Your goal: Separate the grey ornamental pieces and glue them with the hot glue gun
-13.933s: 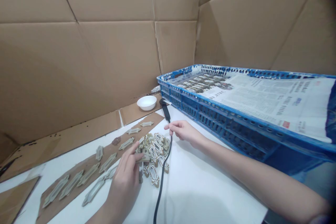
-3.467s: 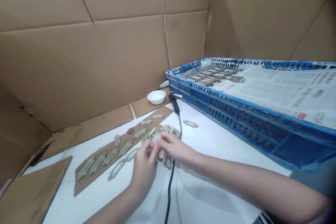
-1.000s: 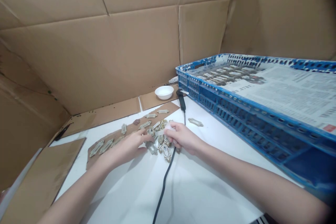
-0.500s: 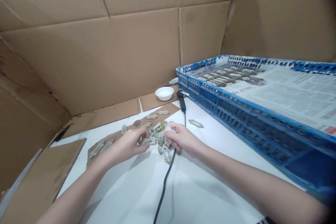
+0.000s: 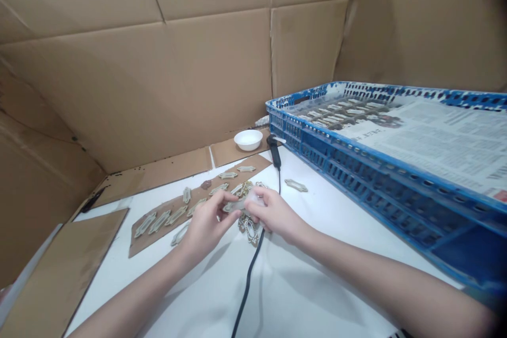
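hands close together over the white table (image 5: 328, 274) – the left hand (image 5: 206, 227) pinches one end of a pale, narrow iced piece (image 5: 236, 205) between thumb and fingers, while the right hand (image 5: 277, 215) curls in at its other end, gripping a whitish translucent thing (image 5: 254, 198), too blurred to name. the iced piece sits between both hands, held just above a heap of ornate brown plaques (image 5: 249, 228) with cream outlines, which lies directly beneath the hands. to the left, a cardboard strip (image 5: 146, 243) carries a row of similar plaques (image 5: 176, 215), just beside the left hand. one lone plaque (image 5: 296, 185) lies on the table, near the right hand. a black cord (image 5: 249, 274) runs past the right wrist up to a black corded tool (image 5: 274, 151), which rests by the blue plastic crate (image 5: 356, 185). that crate holds a newspaper (image 5: 435, 142) and rows of plaques (image 5: 336, 113). a white bowl (image 5: 248, 140) sits on cardboard at the back, below the cardboard walls (image 5: 158, 90).
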Tool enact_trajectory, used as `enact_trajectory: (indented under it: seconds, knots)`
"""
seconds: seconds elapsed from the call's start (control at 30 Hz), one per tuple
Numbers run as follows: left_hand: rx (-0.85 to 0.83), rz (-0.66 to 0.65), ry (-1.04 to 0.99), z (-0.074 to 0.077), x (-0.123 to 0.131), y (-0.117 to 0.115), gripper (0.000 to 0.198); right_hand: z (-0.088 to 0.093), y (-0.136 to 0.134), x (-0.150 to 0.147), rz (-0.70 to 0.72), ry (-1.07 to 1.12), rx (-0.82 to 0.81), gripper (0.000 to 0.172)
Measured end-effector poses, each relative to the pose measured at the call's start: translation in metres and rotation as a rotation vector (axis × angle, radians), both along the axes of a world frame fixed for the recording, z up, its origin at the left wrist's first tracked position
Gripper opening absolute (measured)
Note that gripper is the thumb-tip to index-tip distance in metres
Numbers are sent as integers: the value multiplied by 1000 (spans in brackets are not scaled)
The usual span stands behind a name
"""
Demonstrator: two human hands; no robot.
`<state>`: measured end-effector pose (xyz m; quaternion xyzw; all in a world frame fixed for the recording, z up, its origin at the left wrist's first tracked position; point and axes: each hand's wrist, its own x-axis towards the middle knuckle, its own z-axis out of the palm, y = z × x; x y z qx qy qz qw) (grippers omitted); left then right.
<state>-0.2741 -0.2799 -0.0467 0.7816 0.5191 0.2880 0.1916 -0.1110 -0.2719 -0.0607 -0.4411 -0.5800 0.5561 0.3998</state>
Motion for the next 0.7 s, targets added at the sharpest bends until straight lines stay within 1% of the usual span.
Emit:
enact_trajectory:
  seconds: [0.2,0.33,0.43,0.53,0.6,0.7]
  knots:
    - [-77,7,-195,1,6,-6,17,1,-3,-1,-22,-19,84,13]
    - [-106,51,-310,2,8,-9,14,2,-5,-3,-8,-33,124,13]
    - [-128,81,-389,4,9,-9,12,5,-5,-1,-10,-14,96,14]
    - [-191,83,-478,6,5,-4,13,9,0,4,-58,28,58,15]
    - [-249,76,-481,9,0,2,16,10,4,7,-83,74,34,16]
    - [-341,93,-338,18,-11,11,22,9,8,9,-93,134,-6,17]
